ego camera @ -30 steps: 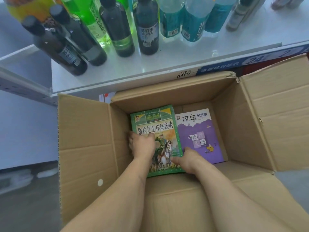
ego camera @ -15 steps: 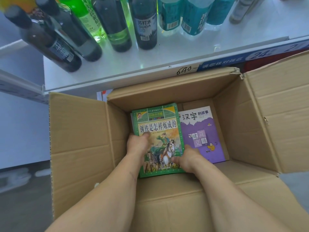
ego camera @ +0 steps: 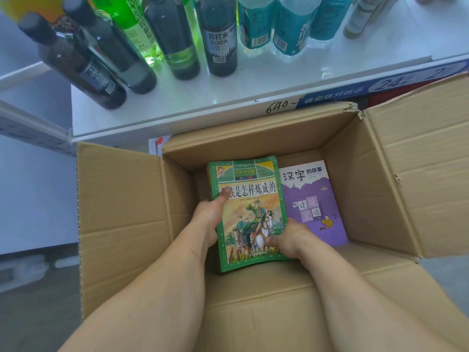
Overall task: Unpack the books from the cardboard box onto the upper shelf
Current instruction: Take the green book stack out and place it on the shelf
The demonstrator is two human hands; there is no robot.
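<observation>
An open cardboard box (ego camera: 121, 199) stands below a white shelf (ego camera: 253, 82). Inside it, a green-covered book (ego camera: 250, 196) with a horse rider picture is tilted up off the box floor. My left hand (ego camera: 209, 214) grips its left edge with the thumb on the cover. My right hand (ego camera: 286, 237) holds its lower right edge. A purple and white book (ego camera: 313, 199) lies flat at the box bottom to the right. The underside of the green book is hidden.
Several dark, green and teal bottles (ego camera: 220, 39) stand on the white shelf right above the box. A blue label strip (ego camera: 380, 87) runs along the shelf's front edge. The box flaps spread left, right and toward me. Grey floor (ego camera: 30, 288) lies left.
Both hands have lifted the green book upward from the box bottom; its cover looks larger and closer. My left thumb has slid onto the cover. The purple book has stayed put.
</observation>
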